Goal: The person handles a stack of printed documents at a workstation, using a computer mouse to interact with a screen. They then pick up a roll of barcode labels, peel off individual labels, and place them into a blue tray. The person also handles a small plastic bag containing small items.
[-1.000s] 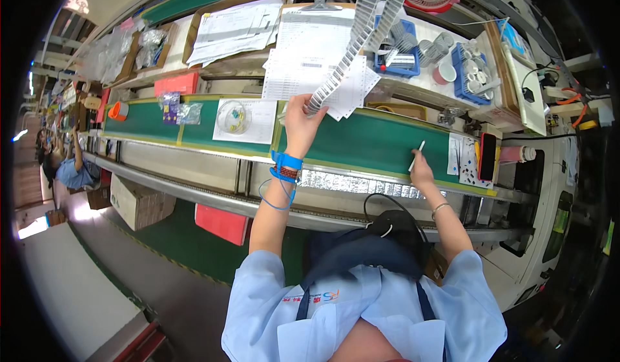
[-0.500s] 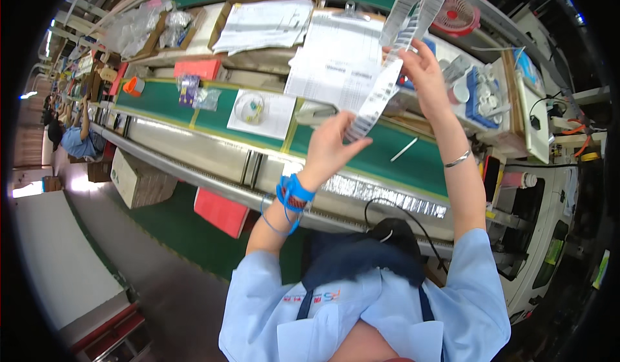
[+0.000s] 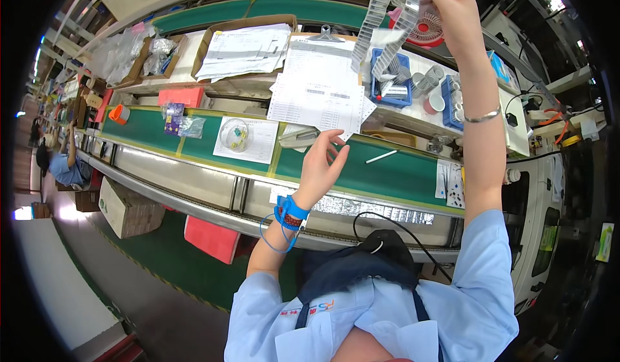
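The right hand [image 3: 455, 16], raised near the top edge of the view, is closed on the upper part of a long, looping strip of clear and white segments [image 3: 403, 23]. The strip hangs down in front of a blue plastic bin [image 3: 395, 103], to the right of white printed sheets on a clipboard [image 3: 316, 71]. Half a second ago both hands were on it; now the left hand [image 3: 320, 171] has let go, its thumb and fingers apart with nothing visible between them, above the green desk [image 3: 387, 176]. Whether its fingertips touch the sheets' lower edge, I cannot tell. A slim white pen [image 3: 381, 156], in the right hand a second ago, lies on the desk. So the right hand alone appears to control the strip, leaving the left free.
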The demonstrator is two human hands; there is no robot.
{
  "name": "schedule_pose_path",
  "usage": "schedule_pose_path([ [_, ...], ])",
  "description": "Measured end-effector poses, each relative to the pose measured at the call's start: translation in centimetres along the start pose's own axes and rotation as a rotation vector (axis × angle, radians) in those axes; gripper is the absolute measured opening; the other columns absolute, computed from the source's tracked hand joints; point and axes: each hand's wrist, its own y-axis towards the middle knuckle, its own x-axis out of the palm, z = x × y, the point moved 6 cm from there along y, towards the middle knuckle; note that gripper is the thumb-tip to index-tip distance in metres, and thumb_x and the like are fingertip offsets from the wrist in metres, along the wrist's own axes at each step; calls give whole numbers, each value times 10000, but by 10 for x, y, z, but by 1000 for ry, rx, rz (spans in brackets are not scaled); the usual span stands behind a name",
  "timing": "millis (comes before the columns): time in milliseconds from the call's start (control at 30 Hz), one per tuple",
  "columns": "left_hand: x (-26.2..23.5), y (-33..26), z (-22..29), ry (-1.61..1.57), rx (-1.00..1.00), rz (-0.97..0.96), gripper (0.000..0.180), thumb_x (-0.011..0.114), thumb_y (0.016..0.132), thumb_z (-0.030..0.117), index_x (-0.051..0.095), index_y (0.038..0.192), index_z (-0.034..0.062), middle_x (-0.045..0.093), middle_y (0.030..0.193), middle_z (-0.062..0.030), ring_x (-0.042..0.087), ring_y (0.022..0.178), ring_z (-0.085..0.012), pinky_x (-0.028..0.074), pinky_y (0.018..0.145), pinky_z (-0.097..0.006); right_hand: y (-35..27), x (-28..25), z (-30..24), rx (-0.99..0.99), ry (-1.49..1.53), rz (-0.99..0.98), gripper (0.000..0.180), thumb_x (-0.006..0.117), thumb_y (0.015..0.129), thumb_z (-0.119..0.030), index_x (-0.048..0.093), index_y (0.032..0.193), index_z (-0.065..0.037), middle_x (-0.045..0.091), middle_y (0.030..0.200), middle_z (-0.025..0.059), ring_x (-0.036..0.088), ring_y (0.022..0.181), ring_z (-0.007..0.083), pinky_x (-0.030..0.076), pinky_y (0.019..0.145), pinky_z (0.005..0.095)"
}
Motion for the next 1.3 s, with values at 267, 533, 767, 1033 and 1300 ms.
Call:
schedule_pose_path([
  [267,14,8,-7,-71,-55,-78,216,555,800,79,517,1011,48,573,833,-35,500,641,-88,410,570,-221,-113,-14,72,157,-462,-147,473,521,764,0,377,1206,-86,530,960,79,537,729,94,440,694,245],
  [533,19,54,10,-74,85,-70,179,538,815,118,529,978,47,570,793,-36,501,617,-103,406,542,-225,-129,-49,101,187,-547,-71,431,550,764,-50,405,1169,-30,510,1123,116,539,967,199,435,799,290],
  [767,6,165,45,-68,288,150,213,582,790,123,534,965,12,579,830,-63,522,695,-118,433,622,-239,-52,-69,119,86,-545,181,495,625,748,-172,410,1155,10,509,1126,173,503,1045,238,381,892,323],
  [1033,15,230,37,-99,227,154,261,649,738,183,571,882,-21,603,820,-111,561,713,-161,454,650,-272,-29,-53,132,193,-322,192,386,646,752,-206,514,1031,27,582,972,100,545,914,155,413,822,270],
  [1300,-12,235,79,-343,313,70,171,632,773,134,591,854,-12,605,757,-31,545,679,-65,434,619,-189,-9,-32,102,209,3,37,306,596,787,-116,529,1060,4,618,883,32,551,782,64,415,695,192],
])
